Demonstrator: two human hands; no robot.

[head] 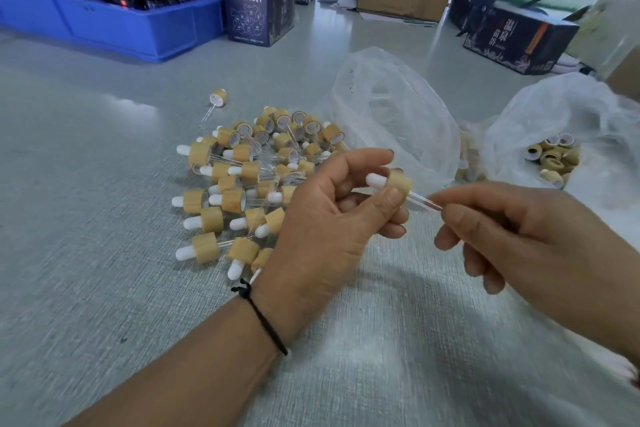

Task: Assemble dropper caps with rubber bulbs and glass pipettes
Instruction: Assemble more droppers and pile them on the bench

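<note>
My left hand [332, 215] pinches the wooden cap [399, 184] between thumb and fingers above the surface [104, 218], white bulb [375, 180] pointing left. My right hand [519, 232] pinches the glass tube [424, 202] at its free end, and the tube sits in the cap. I judge that pushing off-axis could snap the tube or leave it loose. Finished droppers [242, 184] lie piled mid-surface.

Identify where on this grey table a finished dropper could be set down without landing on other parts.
Bare grey table lies left of the pile of bamboo-capped droppers, up to the blue plastic crate. More lies near the camera, below the left hand and right hand. Crowded: the pile and both clear plastic bags.
</note>
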